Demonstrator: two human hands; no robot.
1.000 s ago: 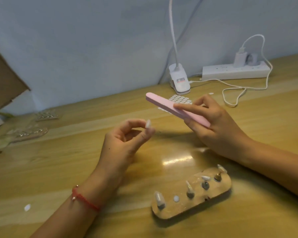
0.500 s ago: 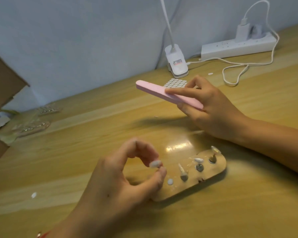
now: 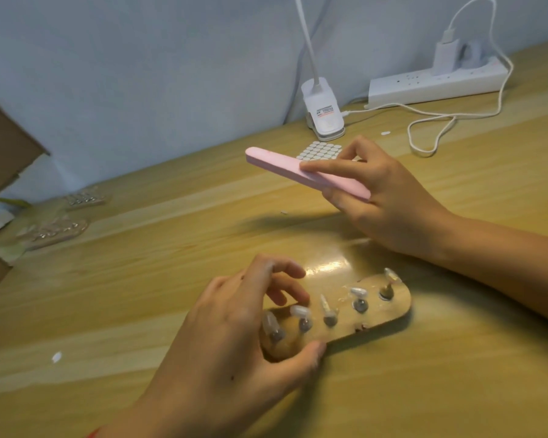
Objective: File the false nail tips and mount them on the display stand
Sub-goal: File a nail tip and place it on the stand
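A small wooden display stand (image 3: 393, 311) lies on the table at centre, with several pale false nail tips on its pegs. My left hand (image 3: 234, 336) hovers over the stand's left end. Its thumb touches the front edge, and its fingers are loosely bent just above a nail tip (image 3: 299, 310) that sits on the second peg. Further back, my right hand (image 3: 389, 203) holds a pink nail file (image 3: 279, 165) in the air, with the forefinger laid along its top.
A sheet of white adhesive dots (image 3: 320, 151) lies behind the file. A clamp lamp base (image 3: 325, 115), a power strip (image 3: 437, 83) and a looped cable (image 3: 424, 128) line the back edge. Cardboard (image 3: 4, 153) and spare stands (image 3: 54, 230) sit at far left. A loose white piece (image 3: 56, 357) lies front left.
My left hand carried a nail tip down from mid-air to the stand. The tip now sits on the second peg and the fingers have loosened. The right hand kept the file raised.
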